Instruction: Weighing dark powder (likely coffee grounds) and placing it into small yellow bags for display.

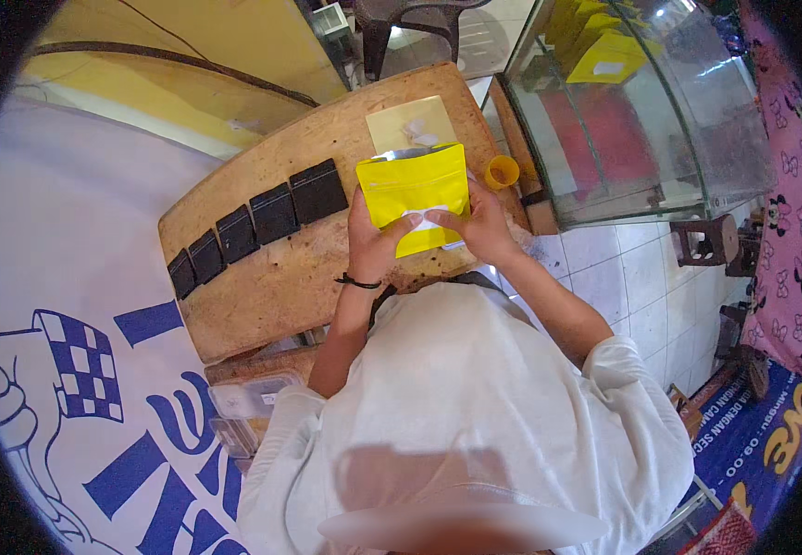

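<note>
A bright yellow stand-up pouch point(410, 190) with a silvery inside at its top edge is held up over the near side of the wooden table point(290, 268). My left hand point(373, 242) grips its left side and my right hand point(482, 222) its right side. Both thumbs press on a white label point(426, 218) on the pouch's front. The top of the pouch looks parted. Behind it lies a pale yellow sheet point(387, 129) with small white pieces point(416, 129) on it. The fingers behind the pouch are hidden.
Several black pouches point(271, 213) lie in a row along the table's left. An orange-yellow cup point(502, 172) stands at the right edge. Beyond is a glass display case point(604, 139) with yellow pouches point(609, 57). A dark plastic chair point(410, 23) stands behind; clear containers point(248, 400) sit lower left.
</note>
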### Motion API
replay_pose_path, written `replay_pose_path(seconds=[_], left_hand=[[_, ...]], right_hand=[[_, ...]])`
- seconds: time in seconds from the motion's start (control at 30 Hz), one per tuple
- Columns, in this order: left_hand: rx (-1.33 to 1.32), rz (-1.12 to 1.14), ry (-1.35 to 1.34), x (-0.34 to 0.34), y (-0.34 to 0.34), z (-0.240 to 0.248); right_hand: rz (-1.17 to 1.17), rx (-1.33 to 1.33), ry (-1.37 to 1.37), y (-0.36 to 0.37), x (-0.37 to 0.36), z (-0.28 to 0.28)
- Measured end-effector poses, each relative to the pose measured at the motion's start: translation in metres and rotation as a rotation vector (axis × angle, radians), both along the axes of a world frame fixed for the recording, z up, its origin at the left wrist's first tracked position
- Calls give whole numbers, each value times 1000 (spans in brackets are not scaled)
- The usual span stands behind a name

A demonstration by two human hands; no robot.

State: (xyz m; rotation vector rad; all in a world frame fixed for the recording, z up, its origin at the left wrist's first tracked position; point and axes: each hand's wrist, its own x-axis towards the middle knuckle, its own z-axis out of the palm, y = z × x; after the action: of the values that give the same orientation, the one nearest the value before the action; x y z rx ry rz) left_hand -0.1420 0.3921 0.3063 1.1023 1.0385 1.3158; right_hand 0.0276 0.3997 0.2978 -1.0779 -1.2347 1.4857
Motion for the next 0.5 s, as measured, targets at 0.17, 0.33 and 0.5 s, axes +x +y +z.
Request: replay_pose_path(seconds=[0.17, 0.33, 0.5], left_hand=[[-5, -29, 38, -5, -1, -1], [7, -21, 27, -3, -1, 10], [-10, 1, 59, -8, -3, 5]], right_hand=[[-15, -8, 7, -3, 0, 5], [-12, -3, -11, -4, 0, 14], [-32, 7, -140, -4, 1, 20]])
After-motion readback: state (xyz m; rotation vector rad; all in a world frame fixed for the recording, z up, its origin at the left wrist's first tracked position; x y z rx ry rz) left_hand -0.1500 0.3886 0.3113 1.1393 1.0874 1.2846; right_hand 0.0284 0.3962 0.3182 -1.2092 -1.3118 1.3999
